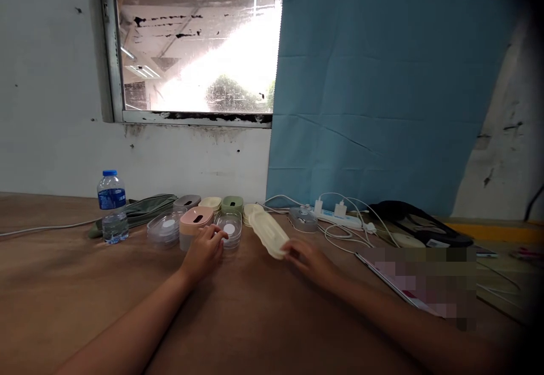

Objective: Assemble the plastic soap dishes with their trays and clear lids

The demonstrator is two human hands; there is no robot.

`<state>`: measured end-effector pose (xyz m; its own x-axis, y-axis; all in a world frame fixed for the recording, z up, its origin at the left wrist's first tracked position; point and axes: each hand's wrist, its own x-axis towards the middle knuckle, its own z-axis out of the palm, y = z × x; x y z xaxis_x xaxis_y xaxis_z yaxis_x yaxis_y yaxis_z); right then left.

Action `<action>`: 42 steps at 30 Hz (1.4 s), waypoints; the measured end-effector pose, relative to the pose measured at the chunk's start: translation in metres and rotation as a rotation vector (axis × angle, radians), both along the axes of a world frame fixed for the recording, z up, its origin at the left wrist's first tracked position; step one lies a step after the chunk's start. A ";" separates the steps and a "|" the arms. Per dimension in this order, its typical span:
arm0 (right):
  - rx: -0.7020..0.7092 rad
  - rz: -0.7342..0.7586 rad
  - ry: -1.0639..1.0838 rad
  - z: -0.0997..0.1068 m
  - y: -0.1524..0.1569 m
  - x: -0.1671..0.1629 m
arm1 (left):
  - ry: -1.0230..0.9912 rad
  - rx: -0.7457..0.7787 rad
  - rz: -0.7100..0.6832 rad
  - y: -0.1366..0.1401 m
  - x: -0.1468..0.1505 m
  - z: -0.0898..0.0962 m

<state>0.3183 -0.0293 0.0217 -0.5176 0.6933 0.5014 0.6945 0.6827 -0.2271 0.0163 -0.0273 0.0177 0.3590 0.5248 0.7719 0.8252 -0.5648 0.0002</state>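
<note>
Reached from lower right with right hand [309, 260], fingers [293, 244] pinching one cream tray [268, 230] just below the frame's middle. Bent left hand [207, 246] by one pink box [196, 217]; couldn't tell its grip.

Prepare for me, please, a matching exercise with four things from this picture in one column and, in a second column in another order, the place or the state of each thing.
Things:
1. Bottle
2. Cream tray
3. Power strip
4. Pink box

Place or state:
A. Has white plugs standing in it
B. Stands next to the left hand
C. Is closed with a blue cap
D. Is held at one end by the right hand

Right pairs: 1-C, 2-D, 3-A, 4-B
</note>
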 end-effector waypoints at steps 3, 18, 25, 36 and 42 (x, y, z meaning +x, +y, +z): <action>-0.092 0.092 -0.011 -0.007 -0.045 0.016 | 0.061 0.072 0.073 -0.002 -0.008 0.005; -0.128 0.134 0.022 -0.010 -0.048 0.026 | -0.041 -0.047 0.382 0.020 -0.048 0.004; -0.114 0.162 0.017 -0.008 -0.051 0.024 | -0.105 -0.118 0.293 0.024 -0.055 0.004; 0.026 -0.018 0.200 -0.004 -0.054 0.024 | -0.671 -0.096 -0.125 -0.008 -0.002 0.010; 0.071 0.041 0.231 -0.002 -0.056 0.029 | -0.250 -0.466 -0.670 -0.029 0.030 0.008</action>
<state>0.3476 -0.0856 0.0201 -0.4109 0.6326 0.6565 0.6011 0.7294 -0.3266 0.0461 -0.0567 0.0258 0.5548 0.5460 0.6277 0.2621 -0.8308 0.4910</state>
